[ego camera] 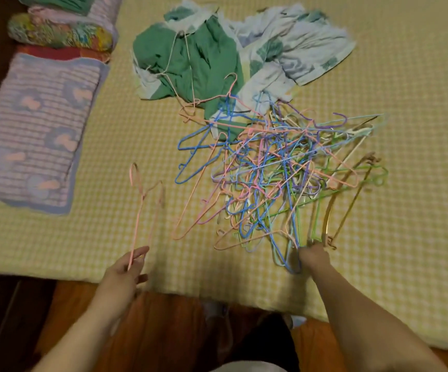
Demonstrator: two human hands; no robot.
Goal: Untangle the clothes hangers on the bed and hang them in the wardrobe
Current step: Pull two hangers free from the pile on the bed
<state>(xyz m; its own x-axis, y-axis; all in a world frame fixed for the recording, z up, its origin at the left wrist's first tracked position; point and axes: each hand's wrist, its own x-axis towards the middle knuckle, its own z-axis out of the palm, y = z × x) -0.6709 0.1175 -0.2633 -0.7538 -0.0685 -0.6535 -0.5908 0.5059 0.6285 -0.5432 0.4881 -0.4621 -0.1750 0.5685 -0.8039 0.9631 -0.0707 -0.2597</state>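
Note:
A tangled heap of thin hangers [279, 173] in pink, blue, green, purple and gold lies on the yellow checked bed [110, 237]. My left hand [126, 272] pinches the end of one pink hanger [143, 208], held apart from the heap to its left, hook pointing away from me. My right hand [314, 257] grips hangers at the heap's near edge, fingers curled and hidden among the wires. The wardrobe is not in view.
A crumpled green and white cloth [217, 55] lies behind the heap, with a pink hanger partly on it. A striped purple pillow [32, 135] and folded floral bedding [59, 33] lie at the left. A wooden bed frame [150, 331] runs along the near edge.

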